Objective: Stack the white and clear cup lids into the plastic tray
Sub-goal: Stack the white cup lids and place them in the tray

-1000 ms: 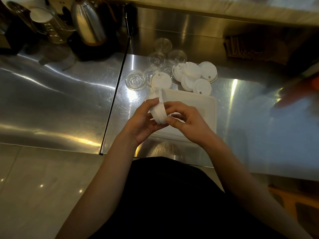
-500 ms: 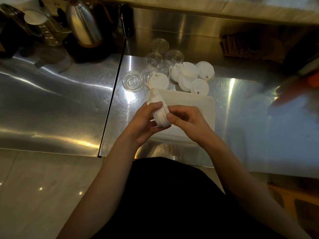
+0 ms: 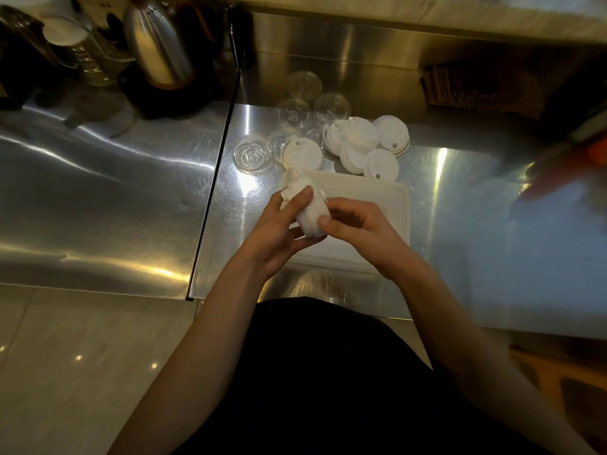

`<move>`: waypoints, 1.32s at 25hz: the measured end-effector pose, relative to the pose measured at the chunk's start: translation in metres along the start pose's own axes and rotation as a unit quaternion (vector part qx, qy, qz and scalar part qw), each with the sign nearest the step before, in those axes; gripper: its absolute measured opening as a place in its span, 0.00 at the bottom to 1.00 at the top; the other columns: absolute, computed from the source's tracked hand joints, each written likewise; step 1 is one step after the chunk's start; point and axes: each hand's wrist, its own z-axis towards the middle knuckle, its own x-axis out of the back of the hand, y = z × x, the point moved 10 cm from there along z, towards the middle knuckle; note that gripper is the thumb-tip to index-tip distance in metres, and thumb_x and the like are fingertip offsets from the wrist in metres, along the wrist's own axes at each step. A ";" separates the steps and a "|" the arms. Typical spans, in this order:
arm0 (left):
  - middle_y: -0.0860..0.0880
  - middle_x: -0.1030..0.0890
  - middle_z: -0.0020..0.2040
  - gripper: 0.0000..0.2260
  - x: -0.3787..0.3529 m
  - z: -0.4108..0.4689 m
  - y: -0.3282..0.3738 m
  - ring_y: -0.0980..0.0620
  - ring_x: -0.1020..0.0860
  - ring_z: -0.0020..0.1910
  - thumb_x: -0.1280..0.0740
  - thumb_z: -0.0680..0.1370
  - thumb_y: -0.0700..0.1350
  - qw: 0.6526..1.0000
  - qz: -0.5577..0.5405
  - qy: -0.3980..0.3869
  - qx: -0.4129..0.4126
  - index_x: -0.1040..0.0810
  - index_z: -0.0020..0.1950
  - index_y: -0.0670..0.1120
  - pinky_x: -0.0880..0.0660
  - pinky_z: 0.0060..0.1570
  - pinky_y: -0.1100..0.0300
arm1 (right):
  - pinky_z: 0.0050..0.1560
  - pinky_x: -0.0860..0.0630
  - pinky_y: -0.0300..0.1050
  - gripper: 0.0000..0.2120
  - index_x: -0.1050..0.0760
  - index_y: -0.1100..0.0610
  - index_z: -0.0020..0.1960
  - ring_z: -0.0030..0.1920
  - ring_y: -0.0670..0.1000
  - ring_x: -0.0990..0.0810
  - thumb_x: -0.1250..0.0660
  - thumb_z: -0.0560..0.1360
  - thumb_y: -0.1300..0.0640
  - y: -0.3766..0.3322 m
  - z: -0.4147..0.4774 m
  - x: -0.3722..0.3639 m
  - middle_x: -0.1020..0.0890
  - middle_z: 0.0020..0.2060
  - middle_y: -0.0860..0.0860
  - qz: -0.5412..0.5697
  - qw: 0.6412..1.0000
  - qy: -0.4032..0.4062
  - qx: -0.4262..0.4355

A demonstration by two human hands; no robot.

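Note:
A stack of white lids (image 3: 310, 214) lies on its side between my two hands, over the left part of the white plastic tray (image 3: 387, 200). My left hand (image 3: 279, 229) grips the stack from the left, fingers over its top. My right hand (image 3: 354, 229) pinches its right end with thumb and fingers. Behind the tray, several loose white lids (image 3: 361, 142) lie in a heap, one separate white lid (image 3: 302, 156) to their left. Several clear lids (image 3: 253, 155) sit further back and left on the steel counter.
A steel kettle (image 3: 157, 41) on a black base and a glass jug (image 3: 82, 50) stand at the back left. A seam (image 3: 213, 198) splits the steel counter. A blurred orange object (image 3: 578, 159) is at the right edge. A dark mat (image 3: 476, 87) lies back right.
The lid stack has tipped from near upright toward lying on its side and moved slightly lower over the tray. Both hands kept hold of it.

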 end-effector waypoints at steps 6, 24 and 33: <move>0.46 0.23 0.64 0.35 -0.007 -0.004 0.004 0.44 0.19 0.59 0.29 0.66 0.59 0.999 0.039 0.027 -0.013 0.33 0.70 0.50 0.18 0.51 0.50 | 0.53 0.18 0.48 0.16 0.24 0.63 0.60 0.51 0.52 0.15 0.28 0.74 0.63 0.006 0.000 0.008 0.15 0.51 0.57 0.009 0.997 0.070 -0.009; 0.39 0.17 0.57 0.12 0.036 0.012 0.004 0.44 0.19 0.59 0.31 0.78 0.42 0.977 0.154 0.115 -0.091 0.19 0.60 0.41 0.21 0.58 0.54 | 0.51 0.18 0.45 0.14 0.24 0.56 0.64 0.50 0.46 0.17 0.36 0.80 0.57 0.047 -0.003 0.054 0.19 0.55 0.52 0.035 0.967 0.236 -0.089; 0.40 0.18 0.56 0.21 0.042 0.024 -0.019 0.43 0.19 0.57 0.30 0.72 0.39 0.969 0.180 0.156 -0.056 0.24 0.65 0.44 0.22 0.60 0.46 | 0.56 0.19 0.54 0.12 0.26 0.51 0.58 0.51 0.48 0.18 0.32 0.76 0.52 0.081 -0.010 0.068 0.19 0.49 0.45 -0.006 0.945 0.282 -0.163</move>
